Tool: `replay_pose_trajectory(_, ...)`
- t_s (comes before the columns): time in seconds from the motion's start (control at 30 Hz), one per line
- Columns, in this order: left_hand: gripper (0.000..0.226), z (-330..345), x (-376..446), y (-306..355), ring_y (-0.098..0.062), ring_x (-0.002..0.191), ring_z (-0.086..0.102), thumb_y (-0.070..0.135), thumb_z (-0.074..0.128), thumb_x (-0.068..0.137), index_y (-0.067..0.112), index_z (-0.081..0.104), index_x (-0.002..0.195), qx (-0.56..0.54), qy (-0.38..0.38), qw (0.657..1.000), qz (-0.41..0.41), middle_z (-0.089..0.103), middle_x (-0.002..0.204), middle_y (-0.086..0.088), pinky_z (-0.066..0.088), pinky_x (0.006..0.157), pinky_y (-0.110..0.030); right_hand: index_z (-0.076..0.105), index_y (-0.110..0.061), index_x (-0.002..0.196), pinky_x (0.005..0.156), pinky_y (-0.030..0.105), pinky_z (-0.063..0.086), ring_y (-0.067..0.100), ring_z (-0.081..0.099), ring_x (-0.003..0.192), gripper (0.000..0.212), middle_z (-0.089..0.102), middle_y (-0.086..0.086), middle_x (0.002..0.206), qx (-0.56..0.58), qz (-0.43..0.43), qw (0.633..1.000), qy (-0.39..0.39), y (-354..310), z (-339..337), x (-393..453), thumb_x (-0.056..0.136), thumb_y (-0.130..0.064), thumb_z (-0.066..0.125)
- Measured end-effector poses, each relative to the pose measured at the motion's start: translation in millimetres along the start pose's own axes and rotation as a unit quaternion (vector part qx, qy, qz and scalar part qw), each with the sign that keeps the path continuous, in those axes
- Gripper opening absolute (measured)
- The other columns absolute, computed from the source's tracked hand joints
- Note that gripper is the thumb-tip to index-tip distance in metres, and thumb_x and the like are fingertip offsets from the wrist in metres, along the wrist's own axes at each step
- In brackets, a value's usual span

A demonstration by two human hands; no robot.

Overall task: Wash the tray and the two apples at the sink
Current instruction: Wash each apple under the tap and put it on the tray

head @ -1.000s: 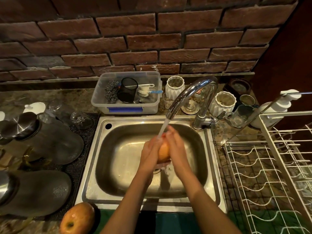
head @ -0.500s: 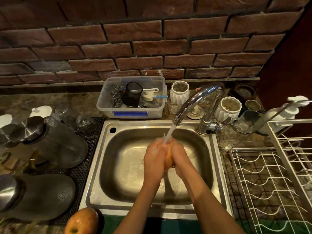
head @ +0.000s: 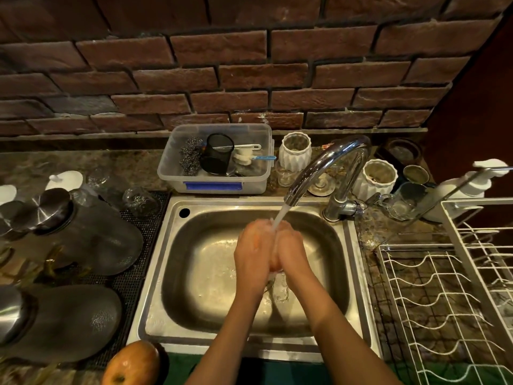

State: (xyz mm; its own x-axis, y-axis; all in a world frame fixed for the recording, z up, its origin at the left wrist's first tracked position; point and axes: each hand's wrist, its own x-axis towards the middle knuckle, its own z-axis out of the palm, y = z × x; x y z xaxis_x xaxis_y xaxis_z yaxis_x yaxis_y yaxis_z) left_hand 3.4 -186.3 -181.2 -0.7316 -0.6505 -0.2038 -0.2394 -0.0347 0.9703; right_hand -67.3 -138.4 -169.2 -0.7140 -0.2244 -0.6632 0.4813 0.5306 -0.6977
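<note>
Two hands [head: 273, 251] over steel sink [head: 155, 273], brick wall [head: 236, 79]

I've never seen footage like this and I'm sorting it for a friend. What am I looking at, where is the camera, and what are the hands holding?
No machine here: a person wears a camera on the head, looking down at a steel kitchen sink. The left hand and right hand cup an orange-toned apple under water running from the curved chrome tap. The hands hide most of it. A second wet apple waits at the sink's front left corner. A white wire dish rack stands on the right, a clear plastic tub of scrubbers behind.
</note>
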Motion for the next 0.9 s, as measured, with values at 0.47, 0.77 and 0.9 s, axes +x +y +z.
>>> replay_pose_trajectory(0.47,0.023,-11.8,10.1,3.8,-0.001,0.099,0.060,0.034,0.053,0.086,0.039,0.069,0.102,0.131,-0.038,0.983,0.121,0.060,0.112,0.014,0.049,0.082,-0.025,0.072,-0.013,0.087,0.087,0.053,0.058,0.034,0.071,0.096,0.041,0.077,0.020,0.095,0.223,0.094,0.958,-0.153,8.7,-12.1,-3.3,0.093,-0.047,0.050)
replay_pose_trajectory(0.77,0.010,2.2,20.7,19.8,-0.017,0.063,0.064,0.018,0.062,0.079,0.013,0.069,0.082,-0.205,0.076,0.941,-0.257,0.066,0.073,-0.008,0.052,0.052,-0.027,0.052,-0.039,0.125,0.078,0.020,0.055,0.002,0.065,0.099,0.028,0.065,-0.014,0.107,0.131,-0.210,0.969,0.012,32.2,13.4,-22.0,0.098,-0.048,0.051)
replay_pose_trajectory(0.9,0.026,6.5,9.6,17.5,-0.018,0.088,0.068,0.037,0.046,0.096,0.028,0.071,0.094,-0.084,0.087,0.982,-0.143,0.072,0.093,-0.001,0.056,0.076,-0.038,0.063,-0.022,0.109,0.065,0.017,0.053,0.009,0.069,0.085,0.018,0.070,-0.003,0.092,0.162,-0.216,0.958,0.098,25.5,13.7,-17.0,0.100,-0.031,0.049)
